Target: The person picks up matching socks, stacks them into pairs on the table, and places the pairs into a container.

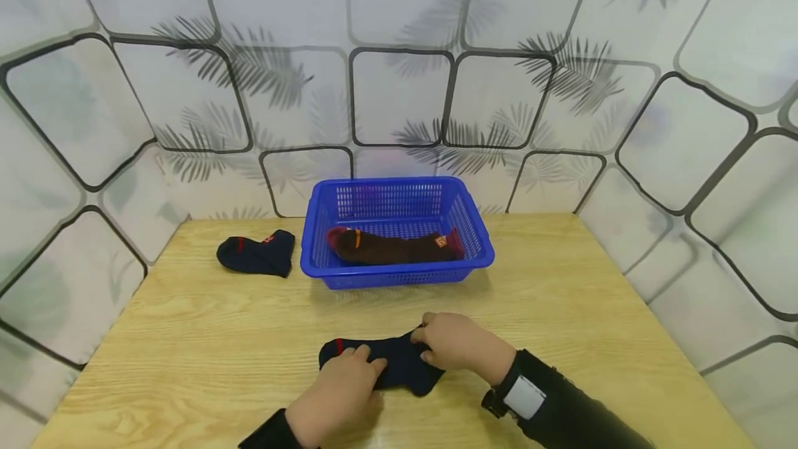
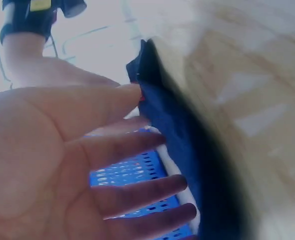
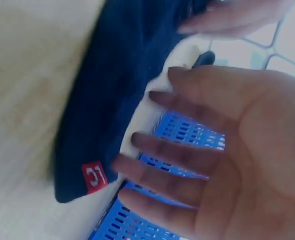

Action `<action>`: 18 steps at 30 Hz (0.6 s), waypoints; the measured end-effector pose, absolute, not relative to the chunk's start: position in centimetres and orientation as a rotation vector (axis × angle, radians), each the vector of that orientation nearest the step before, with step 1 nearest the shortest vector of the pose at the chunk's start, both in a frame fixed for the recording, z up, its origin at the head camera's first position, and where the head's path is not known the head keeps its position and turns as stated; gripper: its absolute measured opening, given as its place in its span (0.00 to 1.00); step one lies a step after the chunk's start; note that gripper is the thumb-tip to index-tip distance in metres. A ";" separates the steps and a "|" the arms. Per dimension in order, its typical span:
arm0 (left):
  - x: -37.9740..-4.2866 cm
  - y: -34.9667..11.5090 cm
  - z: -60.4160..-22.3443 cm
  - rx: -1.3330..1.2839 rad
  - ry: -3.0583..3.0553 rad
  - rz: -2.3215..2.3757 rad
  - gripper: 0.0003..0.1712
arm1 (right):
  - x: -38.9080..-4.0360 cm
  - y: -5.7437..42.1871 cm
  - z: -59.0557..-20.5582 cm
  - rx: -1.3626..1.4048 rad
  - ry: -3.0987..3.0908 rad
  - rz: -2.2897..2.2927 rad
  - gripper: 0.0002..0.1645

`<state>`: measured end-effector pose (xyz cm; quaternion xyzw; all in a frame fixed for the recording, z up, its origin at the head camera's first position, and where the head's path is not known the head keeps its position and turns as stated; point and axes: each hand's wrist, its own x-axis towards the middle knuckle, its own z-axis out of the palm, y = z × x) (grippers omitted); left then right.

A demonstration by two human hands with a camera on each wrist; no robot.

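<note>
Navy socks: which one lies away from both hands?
The navy sock left of the blue basket; the other navy sock lies in front, by the left hand and right hand.

1 basket (image 1: 399,276); brown sock (image 1: 386,249) inside, 1+, count unclear. 2 navy socks: left sock (image 1: 257,256) beside basket, front sock (image 1: 399,362) before it. 2 hands in front: left hand (image 1: 339,393), right hand (image 1: 458,344). 1 table (image 1: 592,310) beneath.

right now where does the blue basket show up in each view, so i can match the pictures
Head: blue basket near the middle, just below centre, seen whole.
Left wrist: lower middle, partly hidden and running to the bottom edge.
Right wrist: lower middle, also partly hidden, cut off by the bottom edge.
Shared landmark: the nearer dark sock, below the basket in the head view, right of it in left wrist, left of it in right wrist.
</note>
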<state>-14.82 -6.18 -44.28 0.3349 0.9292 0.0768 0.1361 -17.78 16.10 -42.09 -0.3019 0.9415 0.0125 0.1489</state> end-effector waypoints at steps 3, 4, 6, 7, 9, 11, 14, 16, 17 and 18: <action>-14.9 -6.5 -44.2 0.970 2.657 0.252 0.22 | -16.8 16.3 -42.2 -0.885 2.667 0.049 0.23; -14.9 -6.8 -44.3 0.977 2.644 0.272 0.23 | -16.5 16.5 -42.1 -0.877 2.646 0.052 0.25; -14.8 -7.2 -44.5 0.976 2.616 0.322 0.24 | -15.7 16.9 -42.3 -0.864 2.623 0.061 0.28; -14.8 -7.5 -44.7 0.985 2.608 0.336 0.25 | -15.4 17.1 -42.4 -0.863 2.625 0.061 0.29; -14.8 -7.8 -44.8 1.003 2.590 0.369 0.26 | -14.9 17.4 -42.7 -0.871 2.634 0.071 0.31; -15.2 -8.1 -44.5 1.006 2.556 0.405 0.25 | -14.7 17.5 -42.9 -0.881 2.652 0.058 0.31; -16.9 -9.1 -43.4 1.038 2.545 0.532 0.20 | -14.6 17.9 -42.7 -0.879 2.678 -0.009 0.31; -18.5 -10.6 -42.3 0.980 2.591 0.645 0.15 | -14.3 18.5 -42.4 -0.899 2.694 -0.091 0.31; -19.4 -11.6 -41.7 0.946 2.652 0.672 0.12 | -14.1 18.9 -42.3 -0.907 2.699 -0.136 0.31; -20.2 -12.7 -41.3 0.893 2.730 0.679 0.11 | -13.8 19.3 -42.1 -0.914 2.707 -0.174 0.31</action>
